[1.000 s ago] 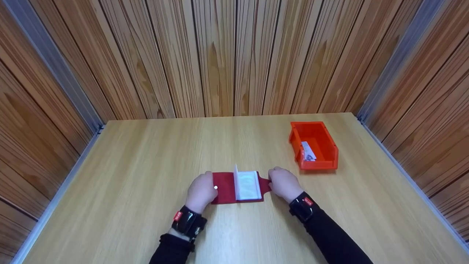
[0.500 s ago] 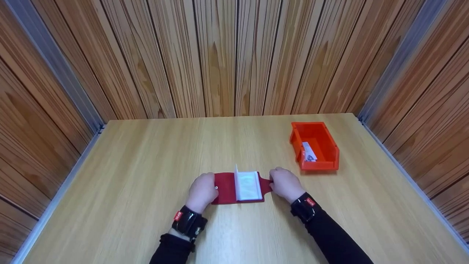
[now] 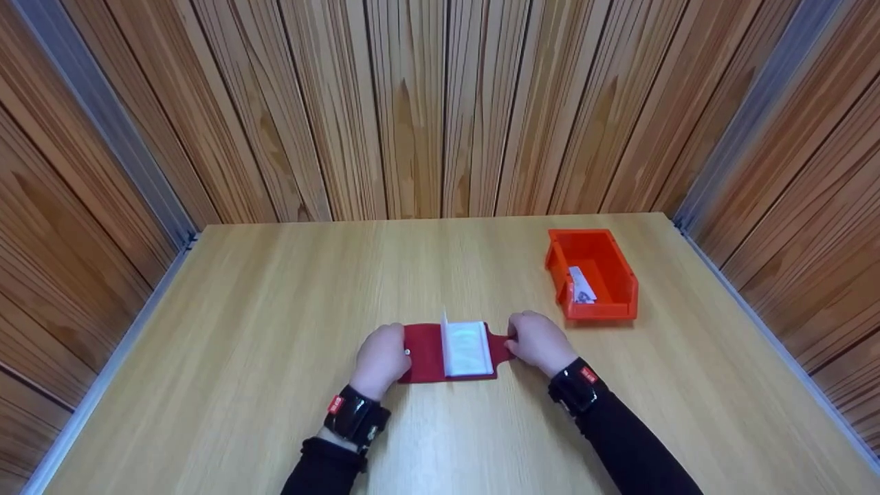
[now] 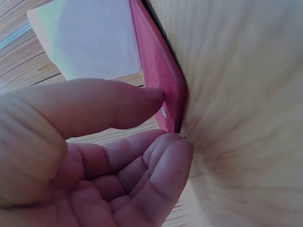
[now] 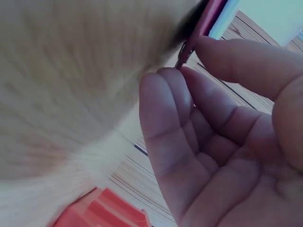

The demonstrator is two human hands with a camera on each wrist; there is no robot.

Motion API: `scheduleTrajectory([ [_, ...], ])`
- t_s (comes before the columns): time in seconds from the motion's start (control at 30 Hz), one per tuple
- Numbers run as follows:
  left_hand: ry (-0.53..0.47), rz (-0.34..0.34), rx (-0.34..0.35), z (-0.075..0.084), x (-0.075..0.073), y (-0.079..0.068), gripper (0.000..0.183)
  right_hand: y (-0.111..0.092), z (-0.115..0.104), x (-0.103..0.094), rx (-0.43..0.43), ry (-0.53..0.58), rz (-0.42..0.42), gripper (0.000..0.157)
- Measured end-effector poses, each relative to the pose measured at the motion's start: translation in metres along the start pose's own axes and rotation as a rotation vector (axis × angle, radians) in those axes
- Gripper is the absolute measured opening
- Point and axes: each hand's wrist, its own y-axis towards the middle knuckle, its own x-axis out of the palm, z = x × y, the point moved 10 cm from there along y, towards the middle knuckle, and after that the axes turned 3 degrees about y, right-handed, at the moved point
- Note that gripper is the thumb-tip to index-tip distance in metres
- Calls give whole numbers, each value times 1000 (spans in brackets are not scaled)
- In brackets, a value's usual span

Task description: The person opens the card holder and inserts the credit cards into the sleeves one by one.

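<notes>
A red card holder (image 3: 425,352) lies opened out on the table, its clear sleeves (image 3: 469,348) over the right half and one sleeve standing up near the fold. My left hand (image 3: 380,359) pinches the left edge of its cover beside a small silver snap; in the left wrist view the thumb presses the red cover (image 4: 163,71) against curled fingers. At the other end, my right hand (image 3: 542,342) pinches the narrow closing tab (image 3: 502,348). The right wrist view has the tab's metal snap (image 5: 182,53) between thumb and fingertips.
An orange bin (image 3: 601,311) stands at the back right of the wooden table (image 3: 295,295), beyond my right hand. Inside it lies a white printed paper or card (image 3: 581,286). Wood-panelled walls (image 3: 412,110) enclose the back and sides.
Hardly anything differs. The whole scene has shifted very slightly rightward in the head view, and both hands keep their grip on the card holder.
</notes>
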Motion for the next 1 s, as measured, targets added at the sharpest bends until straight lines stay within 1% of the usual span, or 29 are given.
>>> scheduleTrajectory([
  [0.1,1,4,2,0,-1,0,16,1,-5,-6,7,22,32,12],
  [0.2,-2,22,18,1,-2,-1,16,0,-18,-14,-31,49,87,13],
  [0.27,-6,26,20,1,-2,0,16,-1,-30,-17,-96,75,118,11],
  [0.33,-9,25,19,1,-2,0,16,-2,-44,-17,-181,103,138,10],
  [0.43,-14,15,11,-1,-1,0,16,-4,-62,-12,-298,139,131,10],
  [0.5,-18,9,8,-1,0,0,16,-4,-71,-6,-347,149,111,10],
  [0.63,-25,4,11,-3,0,1,16,-4,-86,5,-410,139,86,10],
  [0.8,-15,22,28,-4,-1,1,15,-4,-102,11,-493,116,123,9],
  [0.9,-10,33,41,-3,-2,1,16,-4,-107,15,-515,108,133,10],
  [1.0,-10,34,51,-3,-3,1,18,-4,-110,18,-512,100,120,10],
])
